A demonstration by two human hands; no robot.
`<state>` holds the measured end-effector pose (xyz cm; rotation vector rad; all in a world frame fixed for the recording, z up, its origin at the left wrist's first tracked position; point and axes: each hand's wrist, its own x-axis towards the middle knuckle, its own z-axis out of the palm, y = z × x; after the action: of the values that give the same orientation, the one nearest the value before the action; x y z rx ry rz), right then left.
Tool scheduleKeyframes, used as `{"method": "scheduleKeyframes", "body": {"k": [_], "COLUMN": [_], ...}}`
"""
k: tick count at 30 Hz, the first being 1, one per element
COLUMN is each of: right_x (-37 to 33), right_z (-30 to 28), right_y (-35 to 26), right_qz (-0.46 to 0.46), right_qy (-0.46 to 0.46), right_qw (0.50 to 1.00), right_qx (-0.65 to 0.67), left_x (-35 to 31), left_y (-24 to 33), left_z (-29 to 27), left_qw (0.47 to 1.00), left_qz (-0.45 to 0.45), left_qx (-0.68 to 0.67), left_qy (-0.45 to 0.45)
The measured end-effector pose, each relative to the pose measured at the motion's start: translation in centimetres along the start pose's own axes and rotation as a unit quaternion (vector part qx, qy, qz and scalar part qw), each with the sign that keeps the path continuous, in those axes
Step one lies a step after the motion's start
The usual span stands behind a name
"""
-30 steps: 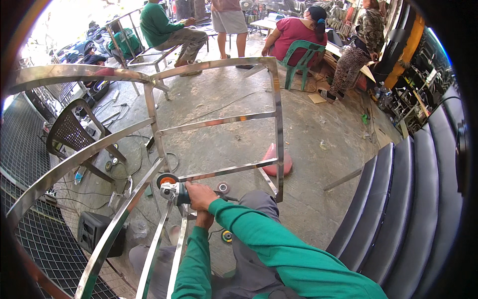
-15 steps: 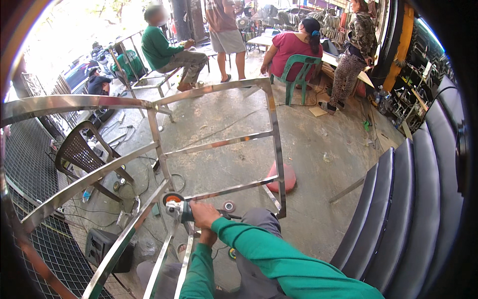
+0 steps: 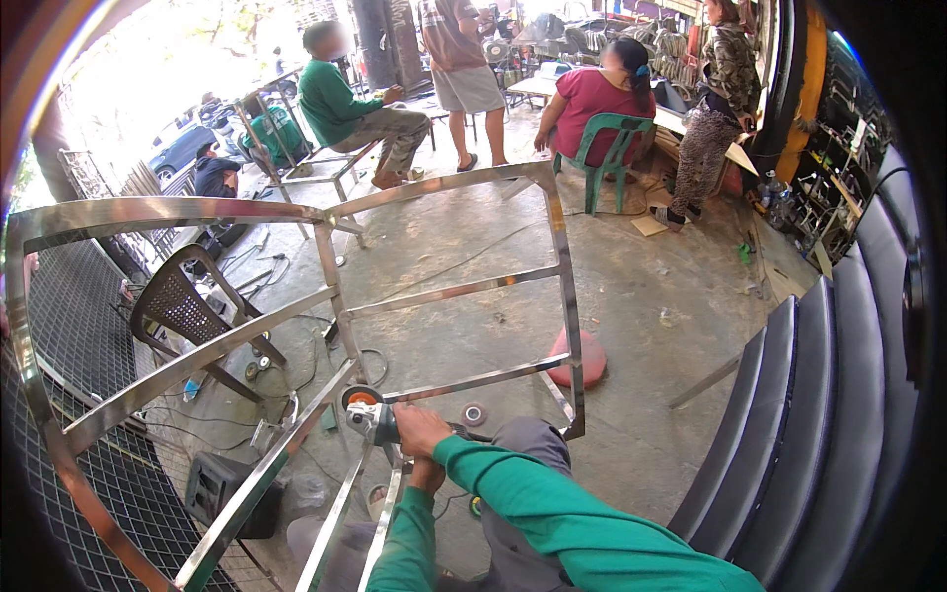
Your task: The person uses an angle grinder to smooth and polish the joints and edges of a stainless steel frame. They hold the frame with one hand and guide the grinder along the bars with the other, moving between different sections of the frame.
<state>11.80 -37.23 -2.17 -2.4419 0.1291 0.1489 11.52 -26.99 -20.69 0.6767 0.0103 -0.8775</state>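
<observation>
An angle grinder with an orange-centred disc is gripped in my right hand, its fingers wrapped round the dark body. Its disc sits right beside a joint of a shiny metal tube frame; whether they touch I cannot tell. Just below, my left hand comes up under the right one, close to the grinder and a frame tube. The left fingers are hidden. The frame has a curved top rail and several crossbars, and it spreads across the left and middle of the view.
Black padded seating lines the right side. Beyond the frame are a brown plastic chair, a red cushion and loose cables. A black box stands lower left. Several people are farther back, one on a green chair.
The whole scene has shifted slightly rightward in the view. The grinder stays in my right hand at the same joint. A standing person at the back has turned a little.
</observation>
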Motion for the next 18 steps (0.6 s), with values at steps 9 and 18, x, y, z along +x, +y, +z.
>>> {"method": "scheduleKeyframes", "body": {"k": [9,18], "right_x": [-0.1,-3.4], "right_z": [-1.0,-2.3], "right_y": [-0.1,2.2], "right_qz": [0.019,0.021], "right_qy": [-0.036,-0.066], "right_qw": [0.999,0.996], "right_qx": [0.007,0.054], "left_x": [-1.2,-5.1], "left_y": [0.7,-2.2], "left_z": [0.8,7.6], "left_qw": [0.989,0.966], "left_qz": [0.033,0.032], "left_qx": [0.146,0.232], "left_qy": [0.018,0.114]}}
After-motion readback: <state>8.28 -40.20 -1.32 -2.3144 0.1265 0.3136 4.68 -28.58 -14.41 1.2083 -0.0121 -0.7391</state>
